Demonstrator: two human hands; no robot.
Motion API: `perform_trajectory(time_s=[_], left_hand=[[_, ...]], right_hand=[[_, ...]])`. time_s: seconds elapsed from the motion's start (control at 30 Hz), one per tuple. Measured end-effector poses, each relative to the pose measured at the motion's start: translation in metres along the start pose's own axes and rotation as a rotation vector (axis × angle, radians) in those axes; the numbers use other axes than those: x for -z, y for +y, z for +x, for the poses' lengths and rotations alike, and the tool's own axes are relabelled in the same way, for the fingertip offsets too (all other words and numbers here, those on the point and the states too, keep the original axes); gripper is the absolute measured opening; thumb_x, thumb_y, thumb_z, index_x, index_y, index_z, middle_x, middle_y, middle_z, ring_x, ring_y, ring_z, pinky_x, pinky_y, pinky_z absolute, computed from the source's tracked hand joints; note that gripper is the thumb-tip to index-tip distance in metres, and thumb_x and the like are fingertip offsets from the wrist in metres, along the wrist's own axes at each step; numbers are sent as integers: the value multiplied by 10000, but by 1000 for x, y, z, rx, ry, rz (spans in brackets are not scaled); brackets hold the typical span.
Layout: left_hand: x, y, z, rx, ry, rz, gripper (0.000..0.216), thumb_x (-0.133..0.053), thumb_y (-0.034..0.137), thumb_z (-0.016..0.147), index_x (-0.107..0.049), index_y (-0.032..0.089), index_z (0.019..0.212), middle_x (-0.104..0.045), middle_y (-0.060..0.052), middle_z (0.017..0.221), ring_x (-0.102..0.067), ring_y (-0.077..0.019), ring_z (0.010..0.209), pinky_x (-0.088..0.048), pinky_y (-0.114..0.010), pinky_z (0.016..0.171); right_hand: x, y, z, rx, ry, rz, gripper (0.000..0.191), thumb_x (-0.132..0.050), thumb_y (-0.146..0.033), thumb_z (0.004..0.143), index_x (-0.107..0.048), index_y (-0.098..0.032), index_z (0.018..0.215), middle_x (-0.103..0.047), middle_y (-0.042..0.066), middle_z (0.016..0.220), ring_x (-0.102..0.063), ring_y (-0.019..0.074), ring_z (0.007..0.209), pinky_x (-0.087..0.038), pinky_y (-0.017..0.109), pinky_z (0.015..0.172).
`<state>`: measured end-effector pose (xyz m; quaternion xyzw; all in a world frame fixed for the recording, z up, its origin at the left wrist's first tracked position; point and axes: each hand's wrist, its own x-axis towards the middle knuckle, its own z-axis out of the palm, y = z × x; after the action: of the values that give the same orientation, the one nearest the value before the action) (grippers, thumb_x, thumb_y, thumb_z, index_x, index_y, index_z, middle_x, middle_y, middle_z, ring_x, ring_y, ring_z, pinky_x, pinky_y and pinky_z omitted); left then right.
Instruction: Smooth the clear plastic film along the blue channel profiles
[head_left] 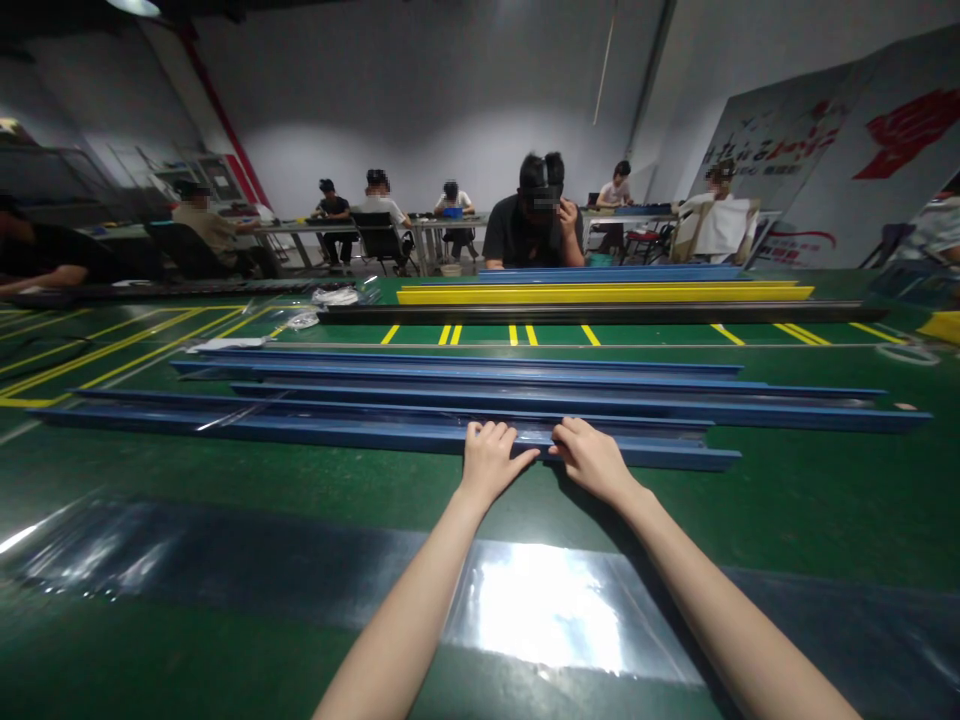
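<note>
Several long blue rails lie side by side across the green floor. My left hand (491,458) and my right hand (589,455) both rest on the nearest blue rail (360,432), close together near its middle. The fingers of each hand are curled and pinch a thin clear film (536,437) that covers the rail's top. A wide sheet of clear plastic (547,610) lies flat on the floor under my forearms.
Further back lie a yellow rail (600,295), a black rail (600,313) and more blue rails (525,385). A person (536,225) sits facing me behind them. Other people work at tables along the back wall. Crumpled plastic (334,297) lies at the left.
</note>
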<state>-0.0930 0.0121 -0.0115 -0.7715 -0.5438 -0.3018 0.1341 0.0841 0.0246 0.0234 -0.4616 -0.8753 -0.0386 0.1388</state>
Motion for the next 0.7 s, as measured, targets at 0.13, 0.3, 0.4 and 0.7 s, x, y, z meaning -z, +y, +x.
perform_trajectory(time_s=[0.13, 0.3, 0.4, 0.7], left_hand=[[2, 0, 0, -7, 6, -24, 280, -539, 455, 777, -602, 183, 784, -628, -37, 759, -536, -189, 762, -301, -363, 737], [4, 1, -1, 4, -1, -68, 192, -543, 380, 775, -595, 197, 799, -631, -20, 761, -545, -178, 775, -299, -364, 763], [5, 2, -1, 11, 5, -102, 143, -529, 328, 782, -588, 201, 813, -638, -15, 791, -551, -167, 782, -299, -363, 786], [6, 4, -1, -67, -37, -182, 194, -464, 237, 807, -552, 199, 975, -619, -37, 909, -535, -168, 886, -343, -335, 824]], right_hand=[[0, 0, 0, 2, -1, 4, 131, -406, -219, 853, -524, -188, 806, -553, 44, 844, -492, 163, 838, -342, 251, 660], [0, 0, 1, 6, -17, -1, 112, -419, -207, 841, -528, -188, 820, -557, 45, 849, -498, 160, 848, -343, 246, 660], [1, 1, 2, 9, -25, -4, 119, -414, -204, 841, -529, -188, 819, -559, 49, 854, -502, 162, 851, -344, 250, 655], [7, 13, -5, -11, -38, -27, 129, -410, -220, 843, -532, -188, 814, -561, 49, 852, -507, 163, 839, -339, 250, 637]])
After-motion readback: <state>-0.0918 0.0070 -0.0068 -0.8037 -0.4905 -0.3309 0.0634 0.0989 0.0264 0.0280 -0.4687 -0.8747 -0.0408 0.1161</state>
